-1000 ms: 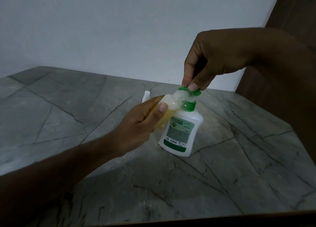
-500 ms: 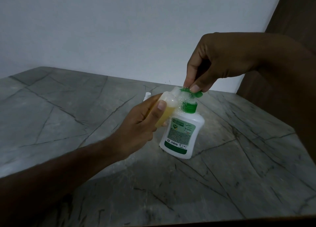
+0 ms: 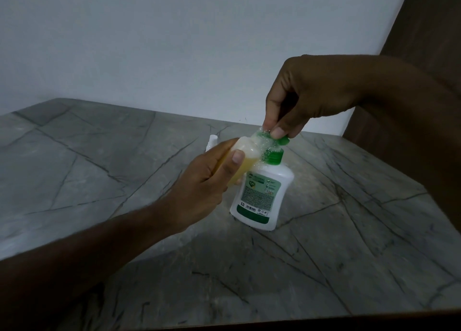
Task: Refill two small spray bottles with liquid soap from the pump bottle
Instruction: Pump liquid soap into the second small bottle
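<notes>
**A:** Where do you stand with the refill?

**B:** You're in the middle of filling one bottle. Your left hand (image 3: 199,191) is wrapped around a small spray bottle (image 3: 243,159), thumb across its front, and you hold it tilted with its open mouth up against the spout of the pump bottle (image 3: 260,196). The pump bottle stands upright on the table (image 3: 99,181).

**A:** And the other hand?

**B:** Your right hand (image 3: 306,98) comes down from above the pump bottle, fingertips pinched on the green pump head (image 3: 274,137). It looks like you're pressing it.

**A:** How full is the small one?

**B:** Yellowish liquid shows in its lower part, just under your thumb, and white foam fills the shoulder and neck. Bubbles are spread over the pump head and collar too, so the foam seems to be running over at the mouth. I'd judge this bottle close to full, though foam makes the true level hard to read.

**A:** What about the second one?

**B:** A small white top (image 3: 212,141) pokes out behind your left hand, on the far side from the pump bottle. It may be the second spray bottle or a loose sprayer cap; I can't tell which, or whether it holds soap.

**A:** So what's left?

**B:** Likely finishing this fill, closing it, then dealing with the other bottle. Wipe the foam first, since things will be slippery.
</notes>
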